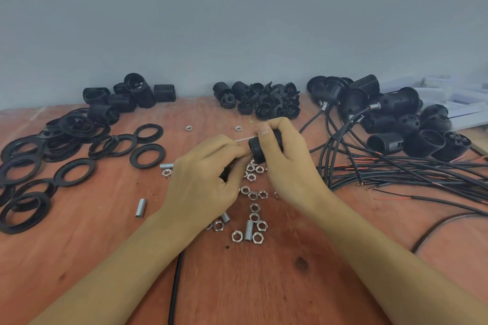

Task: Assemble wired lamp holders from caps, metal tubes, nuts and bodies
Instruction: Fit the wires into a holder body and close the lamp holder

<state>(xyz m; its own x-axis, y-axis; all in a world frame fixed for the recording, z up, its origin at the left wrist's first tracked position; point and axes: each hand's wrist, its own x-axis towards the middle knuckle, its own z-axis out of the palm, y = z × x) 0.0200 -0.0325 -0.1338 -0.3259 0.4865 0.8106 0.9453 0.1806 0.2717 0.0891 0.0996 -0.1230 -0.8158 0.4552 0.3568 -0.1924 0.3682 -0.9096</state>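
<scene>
While the right hand curls thumb and fingers round a black cap, held just above the table at centre, the left hand pinches a black cable against the cap's end, a thin pale wire poking out above its fingertips. Loose nuts and metal tubes lie under and near the hands. Black rings spread at left, and wired holders pile at right.
</scene>
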